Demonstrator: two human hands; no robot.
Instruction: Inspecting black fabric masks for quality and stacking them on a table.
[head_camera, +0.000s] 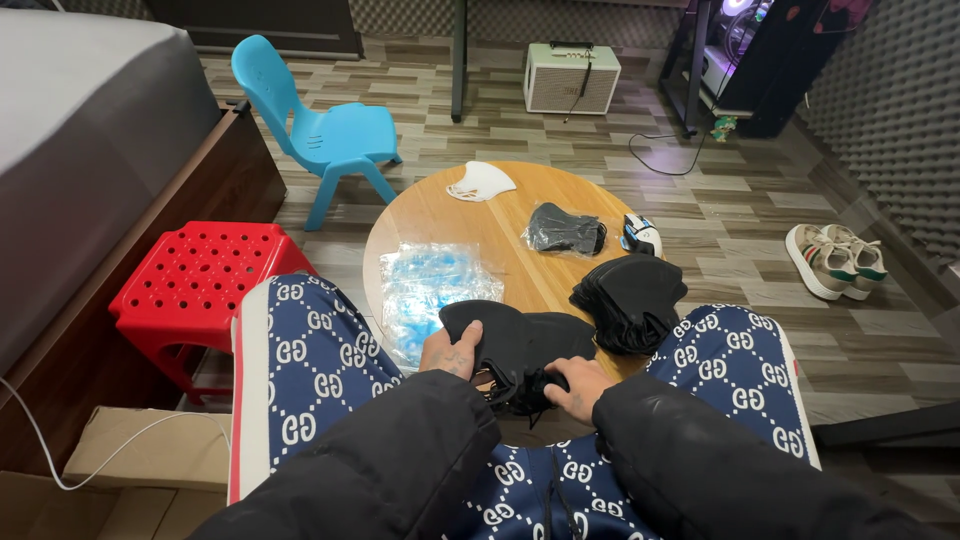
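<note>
Both the left hand (450, 352) and right hand (577, 387) hold a black fabric mask (520, 345) on the round wooden desk (480, 215), between clear plastic bags (432, 280) and a black mask pile (630, 295).

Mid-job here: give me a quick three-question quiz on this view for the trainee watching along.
1. True or false: both hands rest on the same black mask.
2. What lies on the round table just left of the left hand?
A. a white mask
B. a pile of clear plastic bags
C. a shoe
3. Fill in: beside the right hand, toward the right edge of the table, sits a ____ of black masks.

Key:
1. True.
2. B, the clear plastic bags.
3. Stack.
</note>
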